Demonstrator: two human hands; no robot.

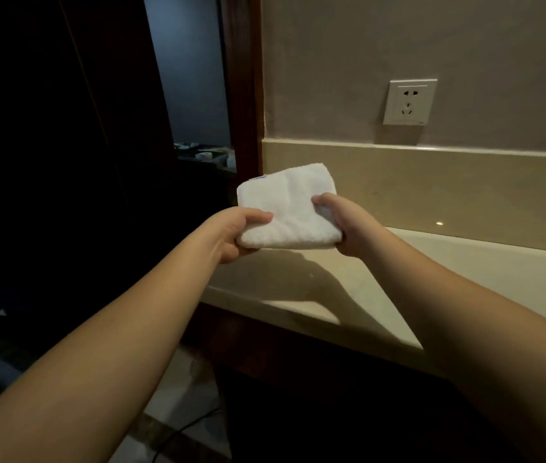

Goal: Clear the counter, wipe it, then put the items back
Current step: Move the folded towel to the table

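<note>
1. Your left hand (236,233) pinches the near left corner of a folded white towel (290,210), thumb on top and the other fingers curled underneath.
2. Your right hand (348,225) grips the near right corner of the same towel, thumb over the top edge and fingers wrapped round the fold.
3. The towel hangs in the air between your hands, above the left end of the counter (465,272) and not touching it.
4. The towel is a thick, roughly square pad of nubby terry cloth with rounded corners; a small tag shows at its far left edge, too small to read.
5. The counter is smooth, pale cream stone with a glossy sheen, and a raised backsplash (431,182) of the same material runs along the wall.
6. A white wall socket (410,101) sits on the matte beige wall above the backsplash.
7. A dark wooden door frame (244,95) stands just left of the counter; through the doorway a dark tray (203,155) holds a few pale items you cannot make out.
8. The left of the view is nearly black, and the counter runs out of view at the right edge.
</note>
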